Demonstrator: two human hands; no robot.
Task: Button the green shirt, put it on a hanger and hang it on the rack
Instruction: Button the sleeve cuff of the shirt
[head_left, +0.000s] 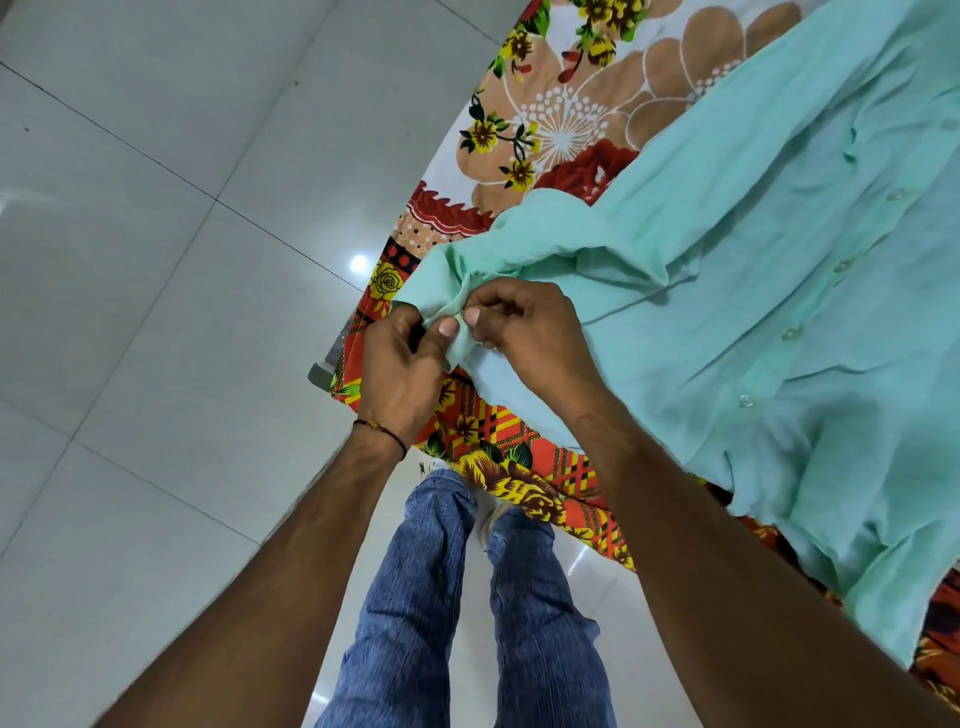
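Green shirt (753, 291) lies spread on the floral cloth (561, 119) — its sleeve cuff (460, 351) at the cloth's edge, pinched in the grip of both left hand (400, 364) and right hand (535, 332), thumbs meeting on the fabric.

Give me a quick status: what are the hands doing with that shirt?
Left hand, right hand: both pinching the sleeve end. Green shirt spread on flowered sheet. Nothing blocking.

Mint-green shirt (753, 291) lies spread flat, front placket buttoned, one sleeve end bunched.
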